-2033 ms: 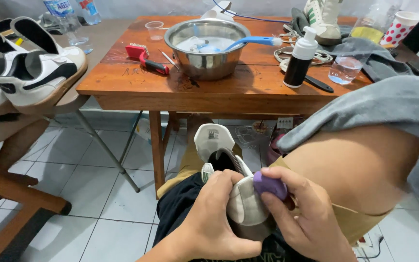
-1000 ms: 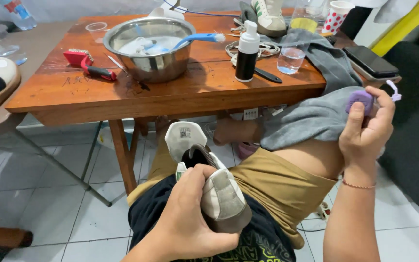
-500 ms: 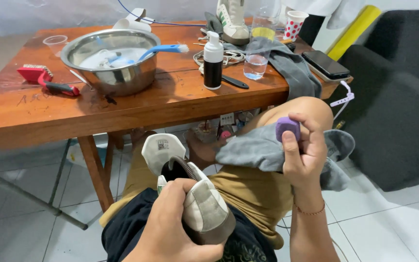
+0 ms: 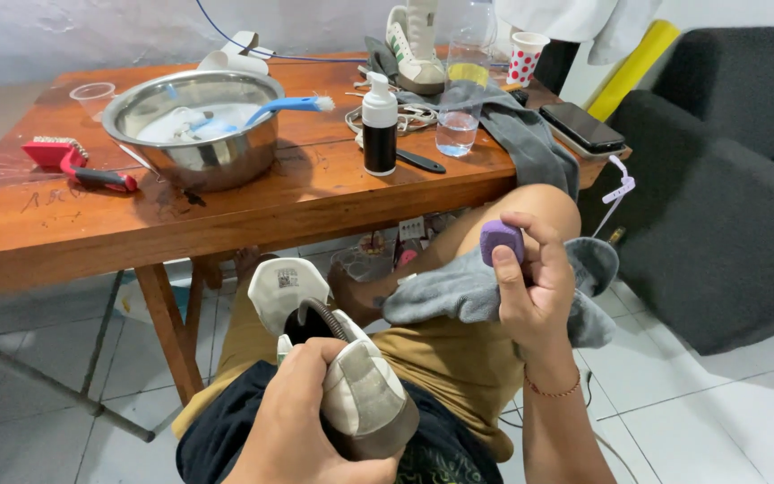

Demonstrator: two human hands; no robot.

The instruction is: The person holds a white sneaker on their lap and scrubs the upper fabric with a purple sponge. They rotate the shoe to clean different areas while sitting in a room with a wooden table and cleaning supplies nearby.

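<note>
Between right hand [image 4: 530, 287] fingertips sits a purple block [image 4: 500, 240].

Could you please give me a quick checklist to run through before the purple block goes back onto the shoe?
1. Shoe held firmly: ok, the left hand wraps its side, heel end towards the camera.
2. Purple block gripped: ok, pinched between thumb and fingers of the right hand.
3. Grey cloth within reach: ok, it lies over the knee, under the right hand.
4. Block clean: cannot tell, its working face is turned away.
5. Metal bowl with the blue brush stable: ok, it stands flat on the wooden table, back from the edge.
</note>
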